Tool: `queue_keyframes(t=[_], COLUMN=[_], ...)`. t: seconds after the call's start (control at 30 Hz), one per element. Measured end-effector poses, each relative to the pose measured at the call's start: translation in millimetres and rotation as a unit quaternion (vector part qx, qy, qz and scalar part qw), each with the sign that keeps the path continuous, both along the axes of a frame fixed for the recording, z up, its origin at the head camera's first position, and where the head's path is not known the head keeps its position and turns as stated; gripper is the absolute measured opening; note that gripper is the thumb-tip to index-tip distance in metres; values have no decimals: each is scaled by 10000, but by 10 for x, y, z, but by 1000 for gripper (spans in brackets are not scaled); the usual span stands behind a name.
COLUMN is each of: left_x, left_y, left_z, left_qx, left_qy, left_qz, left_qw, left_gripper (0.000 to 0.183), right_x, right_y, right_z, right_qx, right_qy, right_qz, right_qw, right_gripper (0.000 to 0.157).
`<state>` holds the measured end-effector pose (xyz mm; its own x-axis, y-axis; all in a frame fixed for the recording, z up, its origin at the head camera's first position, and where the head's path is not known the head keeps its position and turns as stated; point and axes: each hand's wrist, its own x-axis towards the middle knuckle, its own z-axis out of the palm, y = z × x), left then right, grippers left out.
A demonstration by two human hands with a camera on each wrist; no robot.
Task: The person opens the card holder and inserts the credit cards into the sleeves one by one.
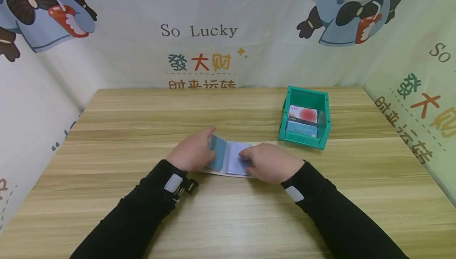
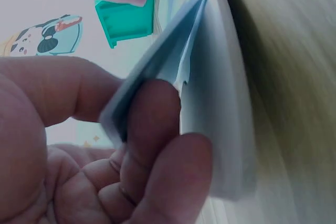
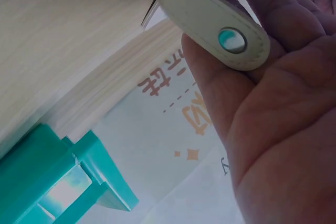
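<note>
A card holder [image 1: 238, 160] lies spread on the table between both hands, showing pale bluish sleeve pages. My left hand [image 1: 194, 150] pinches a raised sleeve page at the left side; in the left wrist view the page [image 2: 157, 51] stands tilted between thumb and fingers, above the thicker cover [image 2: 231, 145]. At the right side, my right hand [image 1: 272, 162] grips the holder's edge, one finger lying on the page. The holder's cream strap [image 3: 210, 22] with a metal snap sticks out across the right hand's fingers in the right wrist view.
A green open bin [image 1: 308, 142] stands behind and right of the hands, with small boxes or cards [image 1: 303, 120] inside, one pink and white, one blue. The wooden table [image 1: 160, 108] ends at a printed curtain [image 1: 267, 53] at the back and sides.
</note>
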<state>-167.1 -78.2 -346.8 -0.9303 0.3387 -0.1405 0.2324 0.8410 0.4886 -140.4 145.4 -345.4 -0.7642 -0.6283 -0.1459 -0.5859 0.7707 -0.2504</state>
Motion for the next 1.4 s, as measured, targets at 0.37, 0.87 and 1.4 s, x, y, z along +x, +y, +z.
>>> queue_keyframes(t=[0.37,0.87,1.4], left_x=[-8,-16,10], left_y=[-93,-83,-81], left_z=[-25,-85,-84], left_qx=[-257,-854,-889], left_qy=[143,265,280], left_qz=[-184,-281,-335], left_qw=[9994,9956,9951], left_gripper=[49,52,70], right_x=[-24,-195,-696], right_y=[23,525,1063], right_z=[21,311,245], right_qx=[166,-884,310], right_qy=[-56,481,633], right_qz=[-212,-1302,-1858], right_qw=[9996,9864,9801], right_gripper=[39,26,27])
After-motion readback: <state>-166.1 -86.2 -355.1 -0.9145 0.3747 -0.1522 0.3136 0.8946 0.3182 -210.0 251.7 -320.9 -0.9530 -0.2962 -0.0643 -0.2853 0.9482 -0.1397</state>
